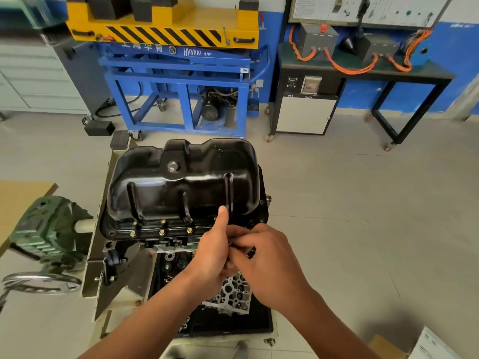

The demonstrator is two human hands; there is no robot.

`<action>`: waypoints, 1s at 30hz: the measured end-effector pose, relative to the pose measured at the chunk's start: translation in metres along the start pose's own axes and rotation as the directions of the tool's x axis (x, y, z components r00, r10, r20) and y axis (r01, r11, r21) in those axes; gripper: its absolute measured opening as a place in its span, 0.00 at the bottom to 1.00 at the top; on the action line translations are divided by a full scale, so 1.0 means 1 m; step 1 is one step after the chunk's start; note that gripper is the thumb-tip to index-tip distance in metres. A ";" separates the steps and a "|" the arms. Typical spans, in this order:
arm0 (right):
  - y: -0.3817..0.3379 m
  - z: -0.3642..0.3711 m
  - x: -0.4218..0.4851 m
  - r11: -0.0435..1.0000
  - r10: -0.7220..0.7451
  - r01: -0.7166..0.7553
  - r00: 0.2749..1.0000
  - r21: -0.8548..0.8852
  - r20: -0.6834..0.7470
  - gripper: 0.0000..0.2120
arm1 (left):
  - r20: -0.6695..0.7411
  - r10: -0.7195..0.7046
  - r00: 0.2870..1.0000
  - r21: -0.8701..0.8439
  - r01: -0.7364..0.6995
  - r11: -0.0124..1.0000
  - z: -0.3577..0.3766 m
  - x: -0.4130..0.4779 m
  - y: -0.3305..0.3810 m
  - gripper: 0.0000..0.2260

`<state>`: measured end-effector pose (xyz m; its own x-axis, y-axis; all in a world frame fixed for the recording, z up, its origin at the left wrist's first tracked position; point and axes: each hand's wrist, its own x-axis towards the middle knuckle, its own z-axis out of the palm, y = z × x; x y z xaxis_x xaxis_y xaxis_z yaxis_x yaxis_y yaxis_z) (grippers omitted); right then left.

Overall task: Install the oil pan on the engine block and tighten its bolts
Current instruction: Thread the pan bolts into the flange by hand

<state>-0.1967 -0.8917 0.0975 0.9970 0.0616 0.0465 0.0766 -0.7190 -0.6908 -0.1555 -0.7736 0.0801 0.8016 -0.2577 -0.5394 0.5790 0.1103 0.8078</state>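
The black oil pan (186, 177) sits upside down on the engine block (228, 291), which is mounted on a stand. Several brass-coloured bolts (161, 232) stand along the pan's near flange. My left hand (213, 251) and my right hand (267, 255) meet at the pan's near right edge. Both grip a small dark tool (251, 251), which is mostly hidden between the fingers. My left thumb points up against the pan's wall.
A green gearbox (49, 229) with a metal hand wheel (41, 282) sits left of the stand. A blue and yellow lift cart (178, 73) stands behind, and a black bench (363, 71) with orange cables is at the back right. Grey floor lies to the right.
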 end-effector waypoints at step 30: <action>0.033 0.021 0.022 0.758 0.193 -0.213 0.976 0.617 0.099 0.13 | 0.148 0.072 0.986 0.135 -0.092 0.987 -0.026 0.015 -0.014 0.20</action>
<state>-0.1720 -0.8996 0.0603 0.9871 -0.0102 -0.1596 -0.1595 -0.1304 -0.9785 -0.1479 -0.7538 0.0541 0.8102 -0.3882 -0.4391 0.4774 0.0026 0.8787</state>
